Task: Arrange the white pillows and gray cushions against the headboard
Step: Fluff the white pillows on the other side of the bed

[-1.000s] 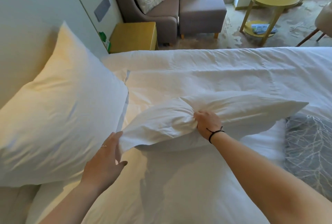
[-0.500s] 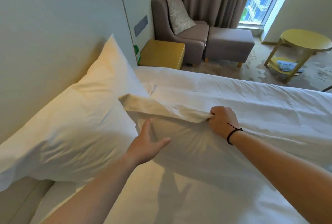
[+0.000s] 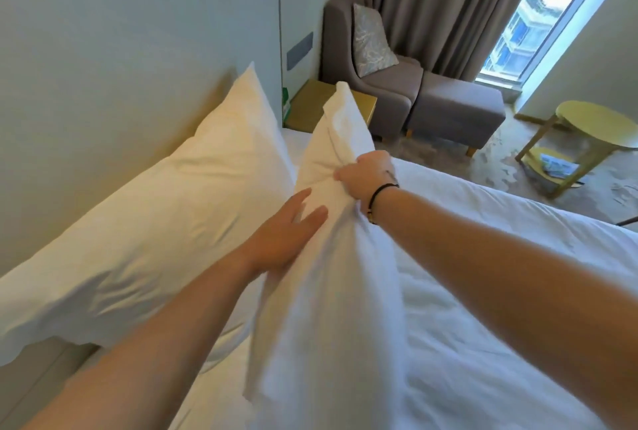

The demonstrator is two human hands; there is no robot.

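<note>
One white pillow (image 3: 165,215) leans against the pale headboard (image 3: 121,60) on the left. A second white pillow (image 3: 331,284) stands on edge just in front of it, tilted upright on the bed. My right hand (image 3: 366,175) is clenched on the top edge of this second pillow, bunching the fabric. My left hand (image 3: 286,232) lies flat with fingers spread against its left face, between the two pillows. No gray cushion on the bed is in view.
White duvet (image 3: 500,274) covers the bed to the right. Beyond the bed stand a yellow bedside cube (image 3: 310,105), a gray armchair (image 3: 386,84) with a patterned cushion (image 3: 371,39), a gray ottoman (image 3: 455,112) and a round yellow side table (image 3: 593,122).
The second pillow went from lying flat on the bed to standing on edge beside the first. My right hand raised it; my left hand moved onto its side. The view swung up.
</note>
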